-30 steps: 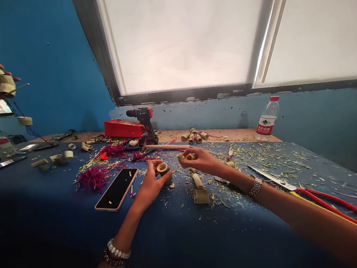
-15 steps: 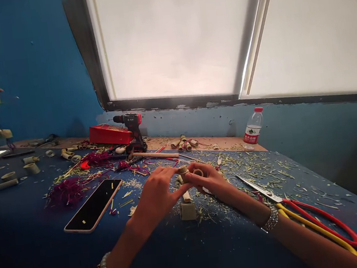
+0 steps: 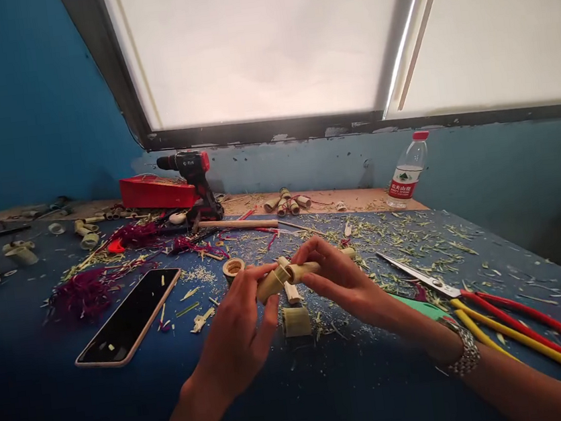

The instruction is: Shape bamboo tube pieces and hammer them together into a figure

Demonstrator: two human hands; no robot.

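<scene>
My left hand (image 3: 239, 316) is closed round a short bamboo tube (image 3: 270, 284), gripped between thumb and fingers. In my right hand (image 3: 341, 278) another bamboo tube (image 3: 304, 272) is pinched, its open end touching or just beside the left one. A bamboo ring or tube end (image 3: 233, 267) shows just beyond the left fingers; whether they touch it I cannot tell. Below the hands lie a bamboo segment (image 3: 296, 321) and a pale split bamboo piece (image 3: 293, 293). Part of a green object (image 3: 420, 305) pokes out beside my right forearm.
A phone (image 3: 129, 315) and purple fibre (image 3: 82, 297) lie at left. Large scissors (image 3: 455, 295) rest at right. Behind are a hammer (image 3: 241, 224), a cordless drill (image 3: 196, 179), a red box (image 3: 154, 192), a bamboo cluster (image 3: 287, 203) and a water bottle (image 3: 408, 172). Shavings litter the table.
The hands have turned the bamboo, so two tubes now lie nearly end to end between them. The view has tilted down slightly. A person's bundle of bamboo at far left has left the view.
</scene>
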